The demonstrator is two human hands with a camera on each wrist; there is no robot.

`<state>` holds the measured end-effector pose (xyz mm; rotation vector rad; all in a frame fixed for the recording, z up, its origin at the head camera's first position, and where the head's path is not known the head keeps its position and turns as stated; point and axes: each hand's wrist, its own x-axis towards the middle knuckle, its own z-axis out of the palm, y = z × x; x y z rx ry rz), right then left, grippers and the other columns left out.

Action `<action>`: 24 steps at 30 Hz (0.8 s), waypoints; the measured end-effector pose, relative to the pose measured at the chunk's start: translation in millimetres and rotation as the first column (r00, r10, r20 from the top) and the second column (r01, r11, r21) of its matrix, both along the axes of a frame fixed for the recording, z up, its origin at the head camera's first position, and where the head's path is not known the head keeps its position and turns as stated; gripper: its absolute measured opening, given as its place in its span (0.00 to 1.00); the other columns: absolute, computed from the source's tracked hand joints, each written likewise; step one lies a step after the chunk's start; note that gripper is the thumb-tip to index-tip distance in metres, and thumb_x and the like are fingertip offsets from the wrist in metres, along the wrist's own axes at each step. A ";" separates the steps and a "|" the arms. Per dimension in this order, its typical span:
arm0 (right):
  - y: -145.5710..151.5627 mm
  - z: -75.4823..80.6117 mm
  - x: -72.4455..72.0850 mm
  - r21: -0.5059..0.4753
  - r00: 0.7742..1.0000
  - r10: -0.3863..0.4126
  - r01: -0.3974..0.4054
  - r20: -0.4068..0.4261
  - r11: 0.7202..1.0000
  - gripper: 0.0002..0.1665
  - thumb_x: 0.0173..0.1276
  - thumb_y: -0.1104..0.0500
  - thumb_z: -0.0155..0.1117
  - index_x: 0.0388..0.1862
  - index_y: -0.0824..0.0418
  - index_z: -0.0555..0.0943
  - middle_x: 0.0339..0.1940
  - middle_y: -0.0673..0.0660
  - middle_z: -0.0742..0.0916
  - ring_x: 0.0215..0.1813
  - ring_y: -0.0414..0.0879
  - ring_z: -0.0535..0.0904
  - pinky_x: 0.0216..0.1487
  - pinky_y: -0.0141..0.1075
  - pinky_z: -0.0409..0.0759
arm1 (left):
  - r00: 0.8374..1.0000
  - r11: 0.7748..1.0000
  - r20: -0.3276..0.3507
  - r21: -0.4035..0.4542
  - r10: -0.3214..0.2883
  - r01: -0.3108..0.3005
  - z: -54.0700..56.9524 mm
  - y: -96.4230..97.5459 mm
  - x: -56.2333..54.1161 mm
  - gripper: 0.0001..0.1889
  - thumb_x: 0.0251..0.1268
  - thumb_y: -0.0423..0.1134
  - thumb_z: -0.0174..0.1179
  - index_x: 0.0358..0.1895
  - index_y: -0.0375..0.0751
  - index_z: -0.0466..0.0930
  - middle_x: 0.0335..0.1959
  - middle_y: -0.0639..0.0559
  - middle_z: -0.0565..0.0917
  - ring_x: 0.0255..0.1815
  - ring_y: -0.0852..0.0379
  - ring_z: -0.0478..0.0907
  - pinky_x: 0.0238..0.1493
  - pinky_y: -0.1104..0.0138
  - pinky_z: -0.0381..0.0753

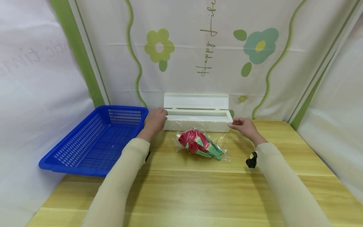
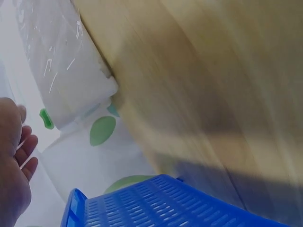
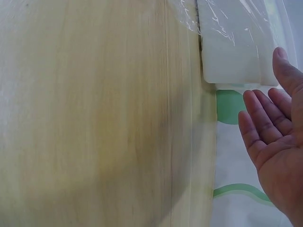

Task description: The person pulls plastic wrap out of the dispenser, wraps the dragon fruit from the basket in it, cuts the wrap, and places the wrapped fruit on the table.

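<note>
A long white cling film dispenser box (image 1: 177, 125) stands at the back of the table with its lid (image 1: 195, 101) raised. Just in front lies a red dragon fruit (image 1: 194, 142) with green scales, wrapped in clear film (image 1: 226, 154); some film overlaps the front of the box. My left hand (image 1: 156, 121) is at the box's left end, its fingers loosely bent in the left wrist view. At the right end is my right hand (image 1: 245, 126); the right wrist view shows its fingers (image 3: 265, 118) relaxed and the thumb apart. Whether the fingertips touch the box is hard to tell.
A blue plastic basket (image 1: 122, 108) with slotted walls stands at the left, close to my left forearm. Behind the box hangs a white curtain (image 1: 181, 78) printed with flowers. The wooden table (image 1: 198, 192) extends toward me.
</note>
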<state>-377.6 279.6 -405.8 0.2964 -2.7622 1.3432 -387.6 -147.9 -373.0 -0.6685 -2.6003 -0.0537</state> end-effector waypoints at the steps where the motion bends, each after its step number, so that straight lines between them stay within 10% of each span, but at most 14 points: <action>1: 0.5 -0.1 0.0 0.001 1.000 -0.002 0.002 -0.001 1.000 0.35 0.68 0.49 0.65 0.64 0.72 0.71 0.54 0.68 0.81 0.55 0.60 0.78 0.55 0.48 0.77 | 1.000 1.000 -0.008 -0.010 -0.019 0.018 -0.5 1.5 0.7 0.08 0.66 0.31 0.60 0.45 0.31 0.77 0.42 0.40 0.78 0.43 0.43 0.76 0.47 0.55 0.76; 24: 0.0 0.3 6.9 0.047 0.998 -0.015 0.019 -0.069 0.999 0.20 0.66 0.51 0.68 0.47 0.66 0.82 0.45 0.62 0.86 0.46 0.53 0.81 0.46 0.40 0.79 | 0.989 0.995 -0.114 -0.006 -0.097 0.097 -16.3 21.1 3.2 0.10 0.62 0.32 0.66 0.42 0.30 0.78 0.38 0.39 0.79 0.40 0.42 0.77 0.44 0.54 0.78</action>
